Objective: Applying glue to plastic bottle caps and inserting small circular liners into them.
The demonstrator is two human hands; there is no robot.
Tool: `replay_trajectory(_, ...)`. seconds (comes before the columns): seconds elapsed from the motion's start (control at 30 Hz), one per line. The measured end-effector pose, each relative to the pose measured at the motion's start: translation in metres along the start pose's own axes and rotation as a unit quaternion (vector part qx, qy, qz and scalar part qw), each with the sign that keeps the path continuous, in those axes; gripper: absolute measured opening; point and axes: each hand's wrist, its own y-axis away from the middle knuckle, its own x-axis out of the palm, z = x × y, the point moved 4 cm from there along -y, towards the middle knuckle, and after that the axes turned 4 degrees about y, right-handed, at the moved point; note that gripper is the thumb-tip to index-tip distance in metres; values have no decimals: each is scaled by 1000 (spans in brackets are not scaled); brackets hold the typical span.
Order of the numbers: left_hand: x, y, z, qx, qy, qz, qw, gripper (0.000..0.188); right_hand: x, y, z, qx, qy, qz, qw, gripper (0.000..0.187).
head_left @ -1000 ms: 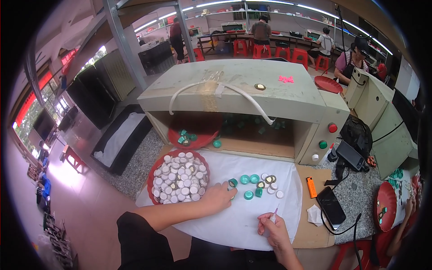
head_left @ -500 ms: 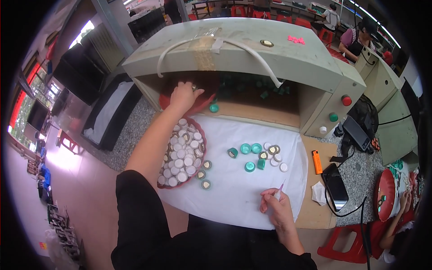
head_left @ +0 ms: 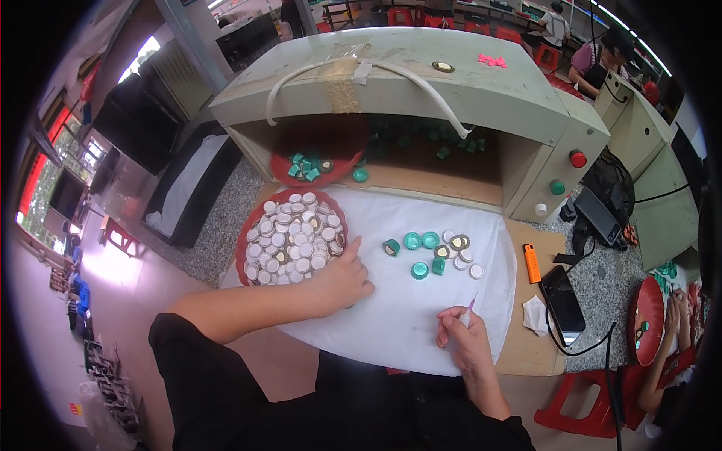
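Note:
My left hand (head_left: pixel 342 282) reaches palm down over the white sheet beside a red scalloped basket (head_left: pixel 242 252). Its fingers are apart, and it covers the spot where several small caps lay; whether it touches one is hidden. White-faced round caps (head_left: pixel 304 250) fill the basket. My right hand (head_left: pixel 468 342) is closed around a slim applicator with a violet needle tip (head_left: pixel 471 304), pointing up; its body is mostly hidden. Beyond it lie green crimped bottle caps (head_left: pixel 420 270), some upturned, one tipped cap (head_left: pixel 391 247) with a pale disc inside, and loose white discs (head_left: pixel 476 271).
A grey-green open-fronted machine (head_left: pixel 421 83) stands ahead, holding a red bowl (head_left: pixel 282 169) with green caps and more loose caps deeper in. To the right are an orange lighter (head_left: pixel 532 263), a phone (head_left: pixel 562 304) and cables. A co-worker's hands (head_left: pixel 677 316) show at far right.
My left hand has left the red bowl inside the machine and come back to beside the basket, uncovering the bowl's green caps. My right hand has barely moved.

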Motion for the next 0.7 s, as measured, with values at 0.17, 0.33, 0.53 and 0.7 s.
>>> replay_trajectory(0.17, 11, -8, -6, 8, -37, -61, 997, 12, -1, 5, -2, 4, 1, -10, 1000, 11)
replay_trajectory(0.33, 7, -15, -10, -83, 180, -46, 979, 22, -1, 7, -3, 2, 3, -11, 1000, 11)
replay_trajectory(0.53, 2, -7, -3, -185, 367, -25, 911, 59, 0, 1, -3, -5, 4, -4, 1000, 11)
replay_trajectory(0.7, 7, 11, -35, -284, 371, -212, 858, 61, 1, 0, 2, 1, 1, -7, 1000, 11)
